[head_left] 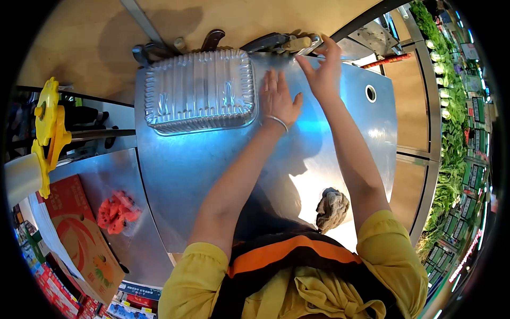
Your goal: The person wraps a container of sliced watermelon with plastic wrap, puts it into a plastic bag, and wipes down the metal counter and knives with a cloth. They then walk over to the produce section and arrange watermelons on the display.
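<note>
My left hand [278, 102], with a bracelet at the wrist, rests with fingers spread on the metal table [212, 175], just right of a stack of clear plastic containers [201, 87]. Farther right, my right hand [325, 69] is raised near the table's back edge, its thumb and index finger at a shiny metallic item [309, 47]. Beside that item, a wooden handle [297, 44] and dark-handled tools [265, 42] lie along the back edge. What exactly the shiny item is cannot be made out.
A crumpled grey-brown cloth [332, 209] lies near my right forearm. Red fruit pieces [118, 212] and a red and brown carton [82, 239] are at the lower left. A yellow knob [48, 127] stands at the left. Leafy greens [451, 133] line the right side.
</note>
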`<state>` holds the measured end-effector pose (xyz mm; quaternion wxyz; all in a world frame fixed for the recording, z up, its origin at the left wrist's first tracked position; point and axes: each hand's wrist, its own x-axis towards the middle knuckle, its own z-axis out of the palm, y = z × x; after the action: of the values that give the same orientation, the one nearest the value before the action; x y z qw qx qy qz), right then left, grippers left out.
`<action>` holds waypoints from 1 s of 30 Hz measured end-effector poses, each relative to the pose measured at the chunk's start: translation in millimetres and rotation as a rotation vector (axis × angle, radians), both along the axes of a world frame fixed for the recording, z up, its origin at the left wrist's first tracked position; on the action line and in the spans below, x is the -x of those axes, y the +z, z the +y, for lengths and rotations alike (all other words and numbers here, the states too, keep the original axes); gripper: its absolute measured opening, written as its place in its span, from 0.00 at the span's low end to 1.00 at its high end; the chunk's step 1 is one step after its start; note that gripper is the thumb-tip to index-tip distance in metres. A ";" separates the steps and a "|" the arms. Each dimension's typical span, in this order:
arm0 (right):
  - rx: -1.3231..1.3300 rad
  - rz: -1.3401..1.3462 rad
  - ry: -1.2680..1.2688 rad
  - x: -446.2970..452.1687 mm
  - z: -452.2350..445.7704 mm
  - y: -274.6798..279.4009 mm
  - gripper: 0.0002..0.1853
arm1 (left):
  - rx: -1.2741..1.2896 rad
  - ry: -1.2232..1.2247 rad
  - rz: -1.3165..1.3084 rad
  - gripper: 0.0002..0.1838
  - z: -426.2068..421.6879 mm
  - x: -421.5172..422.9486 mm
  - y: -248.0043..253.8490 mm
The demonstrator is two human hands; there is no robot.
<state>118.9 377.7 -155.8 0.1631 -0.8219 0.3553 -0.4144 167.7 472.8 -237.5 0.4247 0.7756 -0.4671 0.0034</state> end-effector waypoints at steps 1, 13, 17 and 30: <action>0.056 -0.017 0.022 21.4 8.7 9.4 0.30 | 0.007 -0.003 0.002 0.30 1.0 -2.5 3.6; -0.571 0.798 -0.224 289.6 252.9 -39.6 0.36 | -0.483 -0.181 -0.304 0.26 44.3 -67.1 72.9; -0.322 0.473 -0.224 261.4 175.8 -67.7 0.31 | -0.741 -0.264 -0.346 0.25 69.9 -73.9 78.9; -0.197 0.484 -0.724 62.6 -0.3 -94.3 0.32 | -0.401 0.127 -0.171 0.35 265.8 -113.9 91.1</action>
<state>56.3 377.4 -250.1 -0.0028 -0.6983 0.6860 -0.2046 281.5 738.5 -146.4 0.2197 0.8691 -0.4431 0.0031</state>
